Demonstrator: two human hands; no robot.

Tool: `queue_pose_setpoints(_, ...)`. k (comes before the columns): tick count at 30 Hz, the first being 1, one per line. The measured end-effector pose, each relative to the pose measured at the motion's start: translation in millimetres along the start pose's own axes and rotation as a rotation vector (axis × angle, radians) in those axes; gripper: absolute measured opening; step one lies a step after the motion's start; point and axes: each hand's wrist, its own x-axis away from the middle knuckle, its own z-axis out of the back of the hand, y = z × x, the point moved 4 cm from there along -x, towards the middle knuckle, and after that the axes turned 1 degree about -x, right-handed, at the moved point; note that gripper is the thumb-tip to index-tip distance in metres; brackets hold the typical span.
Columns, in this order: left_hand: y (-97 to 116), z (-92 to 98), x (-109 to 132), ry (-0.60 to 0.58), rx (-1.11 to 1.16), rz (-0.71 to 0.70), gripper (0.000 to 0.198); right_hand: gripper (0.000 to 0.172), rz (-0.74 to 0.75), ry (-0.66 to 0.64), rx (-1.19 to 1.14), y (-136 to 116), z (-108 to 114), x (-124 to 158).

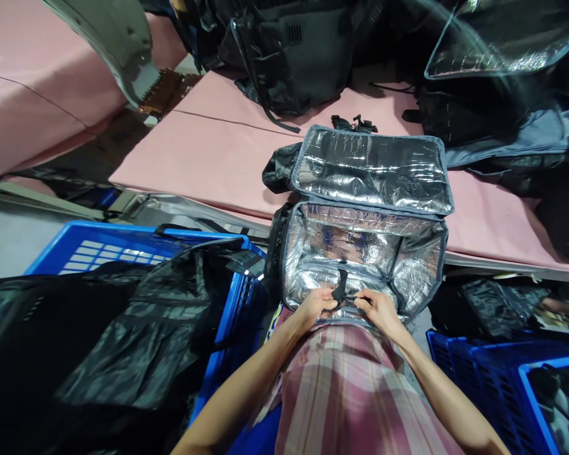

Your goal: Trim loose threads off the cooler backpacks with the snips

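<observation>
A rectangular bag with shiny silver foil lining and grey-blue edging (351, 229) is at the near edge of a long table with pink covering (208, 148), between this table and the person's body. Its foil-lined lid (372, 169) is folded back and lies over the table, so the inside of the bag is open to view. Both hands are over the near side of the bag. The left hand (320, 302) has its fingers closed on a short black strap (342, 282), which stands up from the foil. The right hand (378, 308) is just beside it, with thumb and finger pinched together on a thin dark part of the same strap; the exact shape of this part is too small to tell. The person wears a pink and white checked garment (346, 392). At the left is a blue plastic basket (220, 344), filled with black and dark camouflage fabric bags (137, 341). Farther back on the table stands a black fabric bag (308, 60). At the lower right is a blue plastic crate (474, 373).
</observation>
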Motion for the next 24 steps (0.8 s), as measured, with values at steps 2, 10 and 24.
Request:
queue_pose_setpoints(2, 0.1, -0.2, 0.2, 0.002, -0.001, 0.006, 0.037, 0.023, 0.035, 0.045, 0.045, -1.4, -1.3, -2.7)
queue_pose_setpoints(10, -2.6, 0.9, -0.2, 0.036, -0.037, -0.016, 0.036, 0.019, 0.152, 0.078, 0.122, -3.7, -2.4, -6.8)
queue_pose_setpoints(24, -3.8, 6.9, -3.3, -0.027, -0.054, -0.037, 0.028, 0.019, 0.099, 0.073, 0.025, -6.0, -1.8, -12.4)
